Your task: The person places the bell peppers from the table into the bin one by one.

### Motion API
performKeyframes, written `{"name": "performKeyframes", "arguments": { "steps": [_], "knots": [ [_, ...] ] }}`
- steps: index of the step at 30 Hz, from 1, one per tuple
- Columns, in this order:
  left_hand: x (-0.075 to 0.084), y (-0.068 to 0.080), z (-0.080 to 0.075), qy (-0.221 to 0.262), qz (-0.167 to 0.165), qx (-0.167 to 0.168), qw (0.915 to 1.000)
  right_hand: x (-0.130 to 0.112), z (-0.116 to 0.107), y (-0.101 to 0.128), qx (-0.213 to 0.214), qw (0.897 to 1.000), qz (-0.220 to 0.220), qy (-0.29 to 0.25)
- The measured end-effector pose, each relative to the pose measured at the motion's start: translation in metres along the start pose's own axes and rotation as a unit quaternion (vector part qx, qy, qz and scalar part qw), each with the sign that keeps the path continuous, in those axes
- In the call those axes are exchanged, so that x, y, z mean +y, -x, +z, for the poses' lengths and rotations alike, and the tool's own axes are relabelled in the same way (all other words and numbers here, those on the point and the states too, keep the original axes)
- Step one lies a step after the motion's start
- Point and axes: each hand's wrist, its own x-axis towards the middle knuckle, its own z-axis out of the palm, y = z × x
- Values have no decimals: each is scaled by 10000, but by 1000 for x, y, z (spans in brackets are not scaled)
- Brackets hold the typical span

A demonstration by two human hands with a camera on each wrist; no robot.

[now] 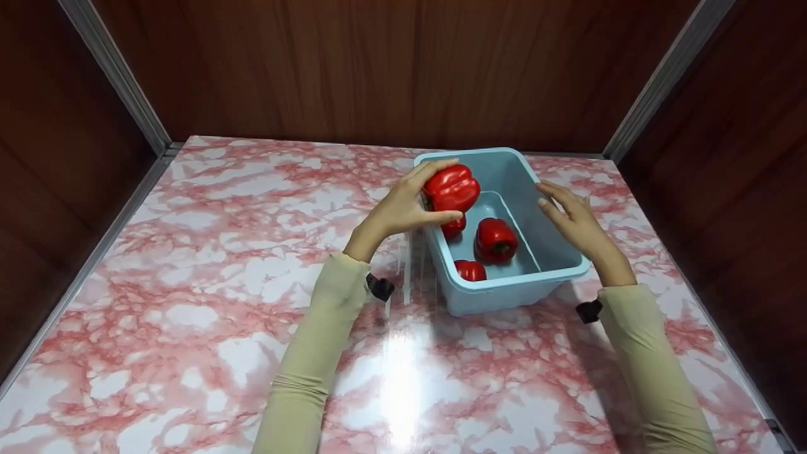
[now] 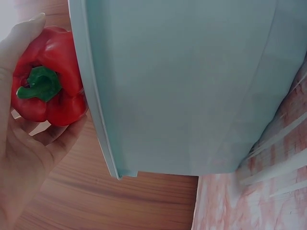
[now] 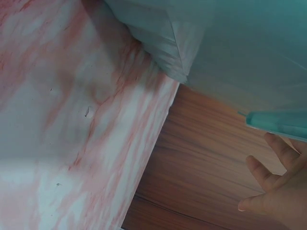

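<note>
My left hand (image 1: 403, 200) grips a red bell pepper (image 1: 455, 188) above the left rim of a light blue bin (image 1: 498, 284). In the left wrist view that pepper (image 2: 57, 52) lies between thumb and fingers, its green stem facing the camera. Inside the bin sits another red bell pepper (image 1: 496, 241), with a partly hidden one (image 1: 470, 270) at the near left corner and one more (image 1: 452, 228) under my left thumb. At the bin's right rim my right hand (image 1: 575, 221) has its fingers extended, holding nothing; in the right wrist view its fingers (image 3: 283, 151) are spread by the rim.
The bin stands on a table (image 1: 189, 284) with a red and white marbled top. Dark wood panels (image 1: 378, 69) rise behind and at both sides, joined by metal corner strips (image 1: 116, 75). A bright reflection lies on the tabletop before the bin.
</note>
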Motion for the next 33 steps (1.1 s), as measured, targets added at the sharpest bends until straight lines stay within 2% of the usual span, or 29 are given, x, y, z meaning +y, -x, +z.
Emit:
{"name": "performKeyframes", "arguments": {
  "steps": [23, 33],
  "knots": [
    [0, -8, 3, 127, 83, -117, 9998, 0, 0, -1, 99, 9999, -45, -28],
    [-2, -10, 5, 26, 185, -124, 9997, 0, 0, -1, 91, 9999, -54, -64]
  ]
}}
